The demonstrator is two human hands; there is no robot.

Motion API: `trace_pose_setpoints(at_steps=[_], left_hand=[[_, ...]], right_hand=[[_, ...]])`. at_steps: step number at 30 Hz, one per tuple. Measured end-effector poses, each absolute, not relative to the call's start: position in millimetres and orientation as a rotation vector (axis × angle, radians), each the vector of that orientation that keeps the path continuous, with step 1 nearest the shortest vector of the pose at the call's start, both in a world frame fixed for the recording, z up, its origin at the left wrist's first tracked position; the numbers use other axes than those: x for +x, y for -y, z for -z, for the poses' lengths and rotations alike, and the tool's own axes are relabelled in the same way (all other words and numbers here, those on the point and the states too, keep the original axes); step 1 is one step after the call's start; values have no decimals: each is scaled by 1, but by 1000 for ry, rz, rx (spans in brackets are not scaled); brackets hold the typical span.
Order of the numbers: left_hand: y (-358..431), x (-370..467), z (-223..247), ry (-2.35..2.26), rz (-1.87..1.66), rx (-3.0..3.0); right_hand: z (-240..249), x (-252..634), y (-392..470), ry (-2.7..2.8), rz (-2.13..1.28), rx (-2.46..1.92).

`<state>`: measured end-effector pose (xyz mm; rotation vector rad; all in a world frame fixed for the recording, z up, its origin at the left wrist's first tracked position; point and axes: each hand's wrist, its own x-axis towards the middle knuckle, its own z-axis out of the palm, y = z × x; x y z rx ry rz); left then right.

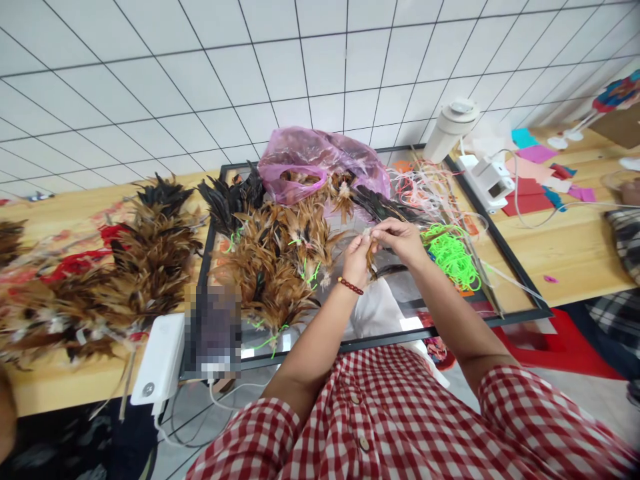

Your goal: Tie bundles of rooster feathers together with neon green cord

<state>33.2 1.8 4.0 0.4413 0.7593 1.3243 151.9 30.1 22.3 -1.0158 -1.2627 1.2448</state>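
My left hand, with a dark red bead bracelet at its wrist, is closed on a small bunch of brown feathers that hangs below the fingers. The fingers of my right hand pinch at the pale top end of this bunch, meeting my left fingertips. Whether a thread lies between them is too small to tell. Left of my hands spreads a pile of brown feather bunches, some with green string ends. Bright green string lies in a tangle beyond my right wrist.
A pink plastic bag with feathers sits at the back of the black-framed board. Black feathers lie beside it. A white bottle and power strip stand right. More feathers and a white power bank are left.
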Motion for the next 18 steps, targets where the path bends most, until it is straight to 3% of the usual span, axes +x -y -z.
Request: trace_pose_setpoints(at_steps=[9,18], left_hand=[[-3,32,-4,-829,-1307,311],[-3,33,-1,-833,-1299,434]], right_hand=[[-23,157,-31,1176,-1393,-1002],[-17,150,-27,1180,-1237,-1032]])
